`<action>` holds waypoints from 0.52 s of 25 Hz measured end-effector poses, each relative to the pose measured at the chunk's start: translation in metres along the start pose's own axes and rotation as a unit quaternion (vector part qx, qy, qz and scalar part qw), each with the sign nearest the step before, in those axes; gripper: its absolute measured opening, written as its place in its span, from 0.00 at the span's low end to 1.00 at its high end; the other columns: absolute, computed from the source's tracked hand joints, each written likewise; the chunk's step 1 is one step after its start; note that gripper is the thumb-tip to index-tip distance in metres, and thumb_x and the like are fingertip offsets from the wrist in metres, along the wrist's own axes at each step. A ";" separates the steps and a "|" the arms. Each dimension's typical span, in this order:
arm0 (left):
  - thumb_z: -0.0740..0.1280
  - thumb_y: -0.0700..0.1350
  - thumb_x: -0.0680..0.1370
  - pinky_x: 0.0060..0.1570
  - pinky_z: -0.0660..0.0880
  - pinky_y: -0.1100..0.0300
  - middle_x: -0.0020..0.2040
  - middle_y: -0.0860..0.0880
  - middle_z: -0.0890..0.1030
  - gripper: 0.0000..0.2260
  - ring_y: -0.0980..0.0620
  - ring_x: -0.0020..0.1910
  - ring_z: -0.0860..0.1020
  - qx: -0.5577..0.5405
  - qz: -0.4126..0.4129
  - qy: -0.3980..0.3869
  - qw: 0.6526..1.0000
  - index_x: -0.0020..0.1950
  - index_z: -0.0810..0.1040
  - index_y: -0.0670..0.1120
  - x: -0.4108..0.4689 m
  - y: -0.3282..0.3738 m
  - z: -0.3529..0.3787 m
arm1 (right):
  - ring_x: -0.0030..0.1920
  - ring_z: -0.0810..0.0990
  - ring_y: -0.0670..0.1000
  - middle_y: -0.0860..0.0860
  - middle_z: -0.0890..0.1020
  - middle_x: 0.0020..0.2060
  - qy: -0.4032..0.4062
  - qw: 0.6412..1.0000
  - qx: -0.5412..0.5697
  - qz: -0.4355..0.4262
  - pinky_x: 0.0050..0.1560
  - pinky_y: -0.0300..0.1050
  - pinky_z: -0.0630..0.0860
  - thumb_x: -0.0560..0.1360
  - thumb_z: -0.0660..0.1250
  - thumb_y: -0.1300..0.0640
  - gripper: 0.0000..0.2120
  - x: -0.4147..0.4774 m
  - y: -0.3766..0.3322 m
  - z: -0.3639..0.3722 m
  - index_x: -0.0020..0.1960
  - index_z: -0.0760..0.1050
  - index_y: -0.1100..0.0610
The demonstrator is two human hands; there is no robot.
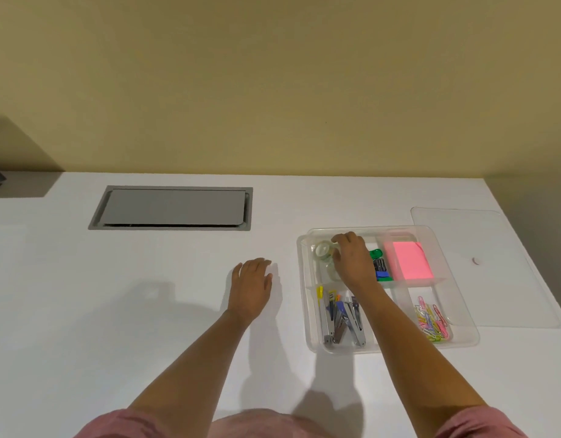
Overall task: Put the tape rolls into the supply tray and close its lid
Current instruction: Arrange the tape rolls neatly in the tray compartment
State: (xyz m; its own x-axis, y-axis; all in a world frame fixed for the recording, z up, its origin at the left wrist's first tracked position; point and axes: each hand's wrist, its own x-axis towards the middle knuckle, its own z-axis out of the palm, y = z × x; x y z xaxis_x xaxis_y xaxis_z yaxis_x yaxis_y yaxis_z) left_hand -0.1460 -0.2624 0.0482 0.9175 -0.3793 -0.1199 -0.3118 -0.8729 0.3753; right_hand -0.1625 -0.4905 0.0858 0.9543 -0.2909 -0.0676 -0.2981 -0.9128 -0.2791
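A clear plastic supply tray (pixel 307 298) with several compartments sits on the white desk, right of centre. In its far-left compartment lies a clear tape roll (pixel 323 250); a second clear roll (pixel 332 271) lies just nearer, partly under my wrist. My right hand (pixel 352 257) reaches into that compartment, fingers curled against the far roll; whether it grips the roll is unclear. Flat on the desk to the tray's left rests my left hand (pixel 252 284), fingers spread, holding nothing. The tray's clear lid (pixel 506 279) lies flat on the desk behind and right of the tray.
The tray also holds pink sticky notes (pixel 410 260), a green and black item (pixel 379 263), metal staplers or clips (pixel 342 314) and coloured paper clips (pixel 431 320). A grey cable hatch (pixel 175 207) is set in the desk at the back left. The wall rises right behind the desk.
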 end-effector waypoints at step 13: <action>0.62 0.50 0.79 0.73 0.53 0.55 0.69 0.53 0.73 0.19 0.53 0.69 0.67 -0.004 0.125 0.012 0.992 0.70 0.68 0.51 0.048 0.097 -0.016 | 0.62 0.73 0.55 0.53 0.78 0.62 -0.052 0.989 -0.131 -0.046 0.57 0.48 0.69 0.78 0.58 0.61 0.17 0.000 0.026 -0.009 0.65 0.72 0.56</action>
State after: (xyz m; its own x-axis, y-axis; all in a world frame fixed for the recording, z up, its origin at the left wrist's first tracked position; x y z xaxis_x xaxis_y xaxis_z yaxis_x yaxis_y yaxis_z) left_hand -0.1279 -0.3607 0.0941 0.8170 -0.5766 0.0007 -0.5294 -0.7497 0.3972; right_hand -0.1701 -0.5168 0.0875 0.9705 -0.1846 -0.1550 -0.1916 -0.9810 -0.0313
